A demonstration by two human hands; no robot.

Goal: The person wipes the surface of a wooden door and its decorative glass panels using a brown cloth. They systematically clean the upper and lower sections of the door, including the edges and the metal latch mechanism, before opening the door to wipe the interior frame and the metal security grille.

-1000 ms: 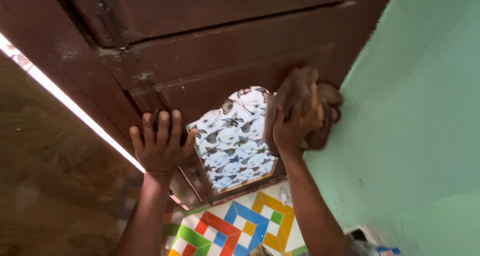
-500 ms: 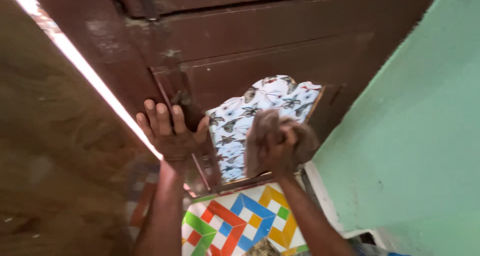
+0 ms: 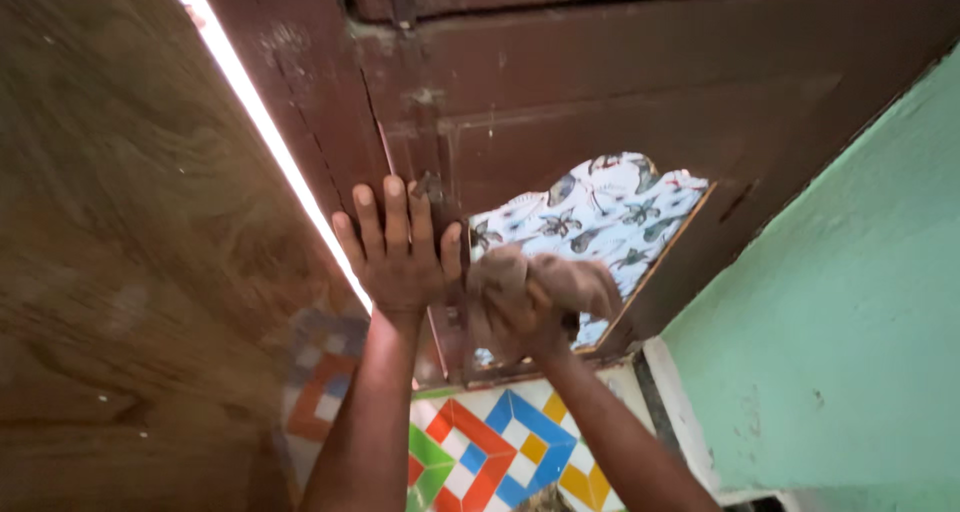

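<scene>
Left hand: the left hand [image 3: 400,247] lies open at centre frame, palm flat and fingers spread upward against the dark brown wooden door [image 3: 560,82].
Right hand: the right hand [image 3: 530,317], just right of the left and slightly lower, is closed around a bunched brown cloth [image 3: 545,282].
Cloth: crumpled, pressed to the lower left corner of the patterned panel [image 3: 610,217], close beside the left thumb.
Patterned panel: a white inset with dark leaf-and-butterfly print, set in the door right of centre.
Door: fills the upper half of the frame; a bright gap [image 3: 270,137] runs diagonally along its left edge.
Left surface: a brown board [image 3: 130,272] occupies the left of the frame.
Wall: a green wall [image 3: 850,322] at lower right.
Floor: multicoloured geometric tiles [image 3: 490,452] at bottom centre, between the forearms.
</scene>
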